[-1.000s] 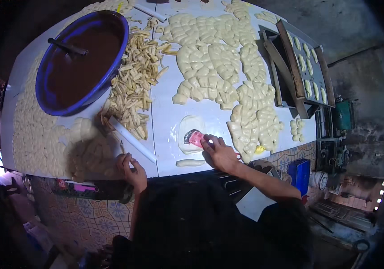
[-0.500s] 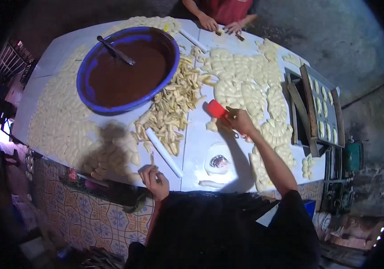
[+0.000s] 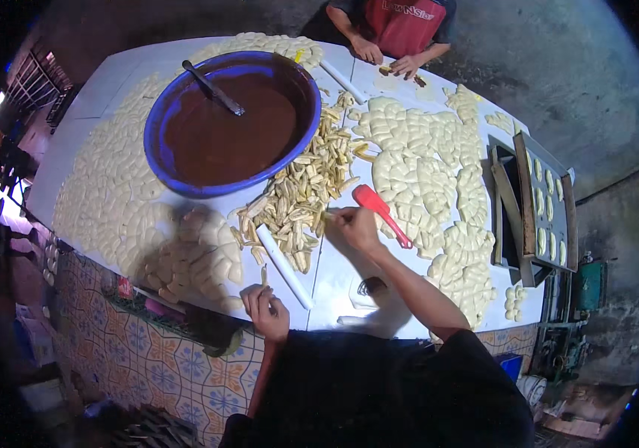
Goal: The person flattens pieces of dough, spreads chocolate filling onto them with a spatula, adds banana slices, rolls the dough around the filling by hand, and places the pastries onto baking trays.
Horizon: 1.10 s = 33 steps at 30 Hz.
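My left hand is at the near table edge, fingers curled round a thin banana slice that sticks up from them. My right hand reaches to the edge of the banana pile, with thumb and fingers pinched on a small yellowish banana piece. Just beyond that hand lies a red scoop-like tool on the table beside the dough. Under my right forearm, partly in shadow, is a flattened dough piece with dark brown filling on it. A white rolling pin lies between my hands.
A large blue basin of brown filling, a spoon in it, stands at the back left. Dough pieces cover the left, more dough the right. Baking trays stand at the right edge. A co-worker's hands work opposite.
My right hand has let go of the red tool, leaving it on the table, and moved left to the banana pile. My left hand keeps its banana slice. The view has shifted slightly.
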Each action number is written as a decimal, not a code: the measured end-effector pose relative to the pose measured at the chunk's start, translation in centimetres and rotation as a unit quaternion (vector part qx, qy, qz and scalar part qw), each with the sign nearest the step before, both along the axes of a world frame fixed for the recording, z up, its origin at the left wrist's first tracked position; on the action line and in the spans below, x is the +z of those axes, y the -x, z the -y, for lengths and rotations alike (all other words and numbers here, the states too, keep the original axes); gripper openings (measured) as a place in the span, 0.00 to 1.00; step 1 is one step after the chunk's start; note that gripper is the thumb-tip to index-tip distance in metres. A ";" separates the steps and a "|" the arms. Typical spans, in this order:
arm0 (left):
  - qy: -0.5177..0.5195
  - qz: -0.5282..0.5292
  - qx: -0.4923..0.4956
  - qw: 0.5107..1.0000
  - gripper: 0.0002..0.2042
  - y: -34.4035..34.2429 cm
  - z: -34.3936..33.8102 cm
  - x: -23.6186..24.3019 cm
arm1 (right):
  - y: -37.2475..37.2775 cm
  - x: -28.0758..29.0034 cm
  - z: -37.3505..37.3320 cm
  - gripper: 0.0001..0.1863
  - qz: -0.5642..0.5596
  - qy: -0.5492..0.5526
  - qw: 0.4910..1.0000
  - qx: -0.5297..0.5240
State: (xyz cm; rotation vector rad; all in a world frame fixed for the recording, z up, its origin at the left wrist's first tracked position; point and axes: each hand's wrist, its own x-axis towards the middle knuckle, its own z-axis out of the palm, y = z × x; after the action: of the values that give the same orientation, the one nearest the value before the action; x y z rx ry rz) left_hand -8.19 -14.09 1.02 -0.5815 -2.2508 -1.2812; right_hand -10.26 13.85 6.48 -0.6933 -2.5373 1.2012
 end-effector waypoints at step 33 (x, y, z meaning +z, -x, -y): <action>0.214 0.063 -0.428 0.876 0.07 -2.8 -12.3 3.2 | -20.0 -1.5 1.2 0.11 -0.015 -0.040 0.995 0.089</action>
State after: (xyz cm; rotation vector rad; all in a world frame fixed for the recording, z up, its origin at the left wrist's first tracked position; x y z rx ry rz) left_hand -5.39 -1.83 4.24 -1.8653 -2.4805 -1.1669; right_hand 9.79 12.61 5.00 -0.4358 -2.6502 1.1463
